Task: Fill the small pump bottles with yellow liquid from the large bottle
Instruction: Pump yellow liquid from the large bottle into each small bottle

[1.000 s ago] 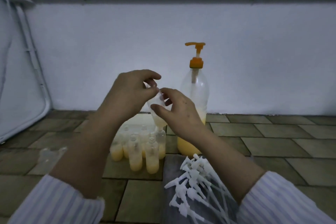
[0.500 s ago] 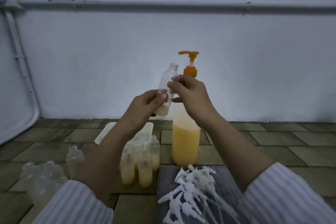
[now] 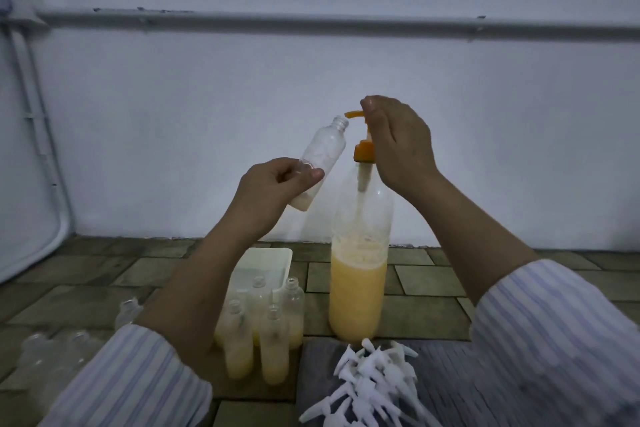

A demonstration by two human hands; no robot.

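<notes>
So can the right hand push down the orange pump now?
Probably yes. The right hand already rests on top of the orange pump, with nothing between them, while the left hand tilts the small bottle toward the spout.

Orange pump (image 3: 363, 149), yellow liquid (image 3: 357, 298), striped sleeves (image 3: 554, 329)
</notes>
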